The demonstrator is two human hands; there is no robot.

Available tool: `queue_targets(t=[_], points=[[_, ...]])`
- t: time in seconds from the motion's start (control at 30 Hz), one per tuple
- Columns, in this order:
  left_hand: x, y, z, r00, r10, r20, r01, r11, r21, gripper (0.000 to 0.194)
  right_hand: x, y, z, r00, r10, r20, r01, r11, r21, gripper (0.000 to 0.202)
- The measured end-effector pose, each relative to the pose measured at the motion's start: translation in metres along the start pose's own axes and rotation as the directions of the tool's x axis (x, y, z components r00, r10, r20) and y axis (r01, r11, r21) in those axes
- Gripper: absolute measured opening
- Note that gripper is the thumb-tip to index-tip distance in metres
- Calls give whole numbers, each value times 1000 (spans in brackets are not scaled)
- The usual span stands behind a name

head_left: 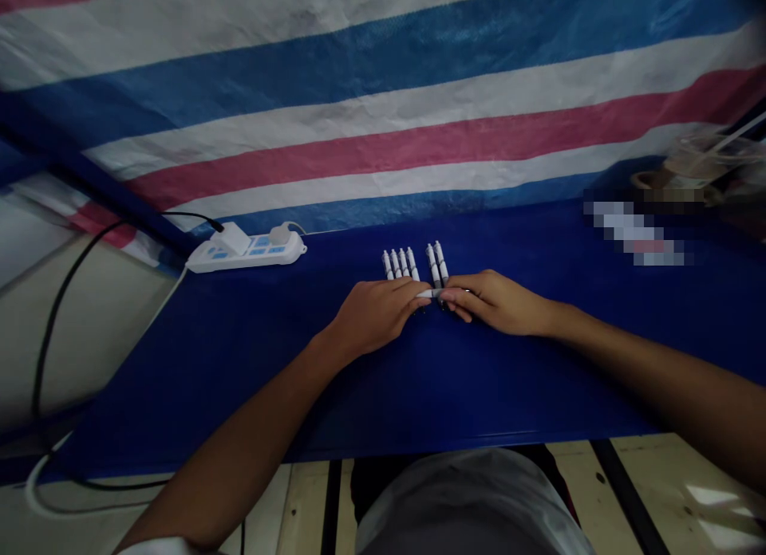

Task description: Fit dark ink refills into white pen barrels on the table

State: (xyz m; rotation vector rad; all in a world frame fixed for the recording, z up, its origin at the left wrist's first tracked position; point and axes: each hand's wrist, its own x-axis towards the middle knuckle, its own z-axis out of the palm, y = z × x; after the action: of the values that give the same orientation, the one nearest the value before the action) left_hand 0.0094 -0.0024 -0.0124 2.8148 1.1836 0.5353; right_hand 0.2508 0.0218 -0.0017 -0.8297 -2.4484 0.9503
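Between my hands a white and grey pen [428, 293] is held level, its left end in the closed fingers of my left hand [383, 312] and its right end pinched by my right hand [494, 301]. Just behind my left hand several white pens [400, 263] lie side by side on the blue table [383, 395], their lower parts partly covered by that hand. Two more white pens [436, 261] lie close together to the right of that row, beside the fingers of my right hand.
A white power strip [251, 252] with a plugged-in adapter [231, 238] sits at the back left, its cables running off the left side. At the back right stands a plastic cup [697, 160] near a blurred-out item [637, 232]. A striped sheet [383, 100] hangs behind the table.
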Motion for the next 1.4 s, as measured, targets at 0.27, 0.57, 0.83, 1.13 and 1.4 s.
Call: queue_targets(t=[0.27, 0.57, 0.83, 1.13, 1.4], points=[[3, 6, -5, 987, -64, 150, 94, 975, -202, 38, -6, 3, -7, 976, -215, -11, 197, 913, -358, 39], [4, 9, -4, 981, -134, 138, 157, 972, -172, 29, -5, 6, 1, 971, -201, -129, 179, 970, -165, 26], [5, 4, -7, 976, -176, 132, 202, 954, -222, 33, -5, 6, -10, 958, -161, -236, 150, 987, -65, 25], [2, 7, -3, 983, -128, 134, 151, 971, -183, 31, -2, 5, 2, 975, -95, -199, 104, 994, 38, 23], [3, 5, -7, 978, -168, 120, 198, 928, -314, 28, -2, 7, -7, 944, -202, -260, 204, 979, -22, 21]])
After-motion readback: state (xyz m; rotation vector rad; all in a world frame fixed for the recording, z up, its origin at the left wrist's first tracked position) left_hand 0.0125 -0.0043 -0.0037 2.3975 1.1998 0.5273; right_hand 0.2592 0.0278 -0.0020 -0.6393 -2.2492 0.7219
